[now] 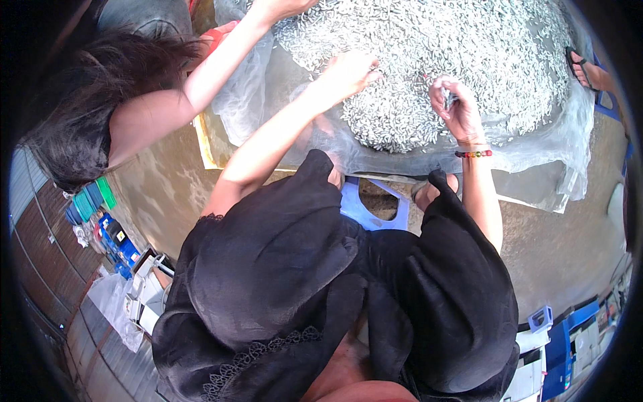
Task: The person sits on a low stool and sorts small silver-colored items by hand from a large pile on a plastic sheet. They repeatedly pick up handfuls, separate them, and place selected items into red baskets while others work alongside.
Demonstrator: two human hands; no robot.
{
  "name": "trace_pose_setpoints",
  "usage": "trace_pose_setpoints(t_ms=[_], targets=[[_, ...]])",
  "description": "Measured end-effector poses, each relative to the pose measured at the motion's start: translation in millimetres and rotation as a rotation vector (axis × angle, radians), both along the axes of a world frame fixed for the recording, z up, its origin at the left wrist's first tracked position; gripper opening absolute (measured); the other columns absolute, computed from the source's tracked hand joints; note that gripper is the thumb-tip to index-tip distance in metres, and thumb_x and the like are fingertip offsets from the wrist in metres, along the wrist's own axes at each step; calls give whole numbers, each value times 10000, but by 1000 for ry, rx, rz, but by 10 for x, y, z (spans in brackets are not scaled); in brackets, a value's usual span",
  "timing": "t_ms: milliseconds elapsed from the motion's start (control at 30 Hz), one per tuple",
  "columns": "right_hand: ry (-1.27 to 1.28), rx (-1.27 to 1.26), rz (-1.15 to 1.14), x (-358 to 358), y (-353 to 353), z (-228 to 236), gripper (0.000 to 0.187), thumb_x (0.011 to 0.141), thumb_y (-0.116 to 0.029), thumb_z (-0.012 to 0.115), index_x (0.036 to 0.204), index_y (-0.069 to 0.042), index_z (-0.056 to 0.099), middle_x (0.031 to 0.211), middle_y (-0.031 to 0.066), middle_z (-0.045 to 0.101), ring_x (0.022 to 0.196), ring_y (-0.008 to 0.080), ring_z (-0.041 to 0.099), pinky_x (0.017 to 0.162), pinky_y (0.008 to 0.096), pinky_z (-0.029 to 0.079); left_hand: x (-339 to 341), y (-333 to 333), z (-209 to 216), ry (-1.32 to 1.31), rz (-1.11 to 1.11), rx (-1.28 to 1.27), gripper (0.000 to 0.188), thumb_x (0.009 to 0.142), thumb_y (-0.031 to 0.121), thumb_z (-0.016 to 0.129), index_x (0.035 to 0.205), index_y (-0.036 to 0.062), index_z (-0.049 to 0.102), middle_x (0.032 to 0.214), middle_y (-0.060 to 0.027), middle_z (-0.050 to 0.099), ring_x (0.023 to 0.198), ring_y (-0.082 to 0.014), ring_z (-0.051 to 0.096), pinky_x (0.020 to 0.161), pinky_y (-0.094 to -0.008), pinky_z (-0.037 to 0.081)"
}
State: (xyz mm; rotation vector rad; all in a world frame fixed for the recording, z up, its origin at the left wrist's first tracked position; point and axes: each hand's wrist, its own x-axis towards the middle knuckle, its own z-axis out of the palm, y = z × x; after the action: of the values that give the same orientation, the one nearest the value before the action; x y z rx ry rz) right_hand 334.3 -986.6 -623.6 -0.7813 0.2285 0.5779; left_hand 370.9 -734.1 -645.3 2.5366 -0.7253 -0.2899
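A broad heap of small, slender silvery pieces (429,47), much like tiny fish, lies spread over a sheet with pale mesh netting (536,147) at its edge. Over the left part of the heap reaches my left hand (348,75), its fingers bent together near the pieces; anything between them is too small to make out. My right hand (458,112) hangs above the heap's near right side, wearing a beaded bracelet (473,154) at the wrist. Its thumb and fingers curl toward each other in a pinch, and what they hold, if anything, cannot be told.
At the left, a co-worker's arm (207,80) stretches over the netting toward the heap. A sandalled foot (587,70) stands at the far right edge. Between my legs shows a blue plastic stool (375,211). Crates and boxes (120,241) stand at the lower left.
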Motion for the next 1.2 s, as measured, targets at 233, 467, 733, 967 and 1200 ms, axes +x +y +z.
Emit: trace_pose_setpoints(t_ms=[233, 467, 733, 967, 1200], targets=[[-9, 293, 10, 116, 15, 239, 270, 824, -215, 508, 922, 35, 491, 844, 138, 512, 749, 205, 519, 559, 268, 466, 52, -107, 26, 267, 6, 79, 252, 800, 291, 566, 887, 59, 611, 777, -117, 604, 768, -281, 592, 684, -398, 469], [340, 646, -285, -5, 115, 65, 547, 872, -306, 463, 1285, 23, 321, 1264, 244, 386, 1212, 385, 328, 1031, 537, 210, 73, 187, 89, 33, 24, 179, 276, 785, 331, 579, 826, 65, 636, 744, -127, 588, 759, -292, 583, 680, -393, 452], [317, 673, -242, -25, 242, 235, 621, 908, -428, 316, 1326, 25, 240, 1376, 251, 207, 1263, 421, 216, 1053, 492, 191, 154, 63, 381, -6, 126, 58, 215, 700, 249, 681, 758, 62, 593, 760, -109, 571, 752, -282, 577, 655, -386, 444], [418, 929, -136, -53, 97, 36, 538, 900, -270, 358, 1335, 18, 224, 1367, 262, 220, 1260, 435, 211, 1025, 549, 214, 239, 143, 488, 125, 181, -100, 248, 648, 251, 728, 718, 58, 589, 662, -74, 570, 659, -211, 554, 608, -332, 434], [353, 647, -182, -22, 189, 271, 601, 882, -410, 409, 1359, -97, 220, 1378, 266, 180, 1240, 495, 190, 1014, 575, 208, 199, 101, 529, 68, 160, -95, 253, 631, 253, 736, 698, 53, 595, 646, -70, 568, 608, -209, 548, 587, -321, 435]])
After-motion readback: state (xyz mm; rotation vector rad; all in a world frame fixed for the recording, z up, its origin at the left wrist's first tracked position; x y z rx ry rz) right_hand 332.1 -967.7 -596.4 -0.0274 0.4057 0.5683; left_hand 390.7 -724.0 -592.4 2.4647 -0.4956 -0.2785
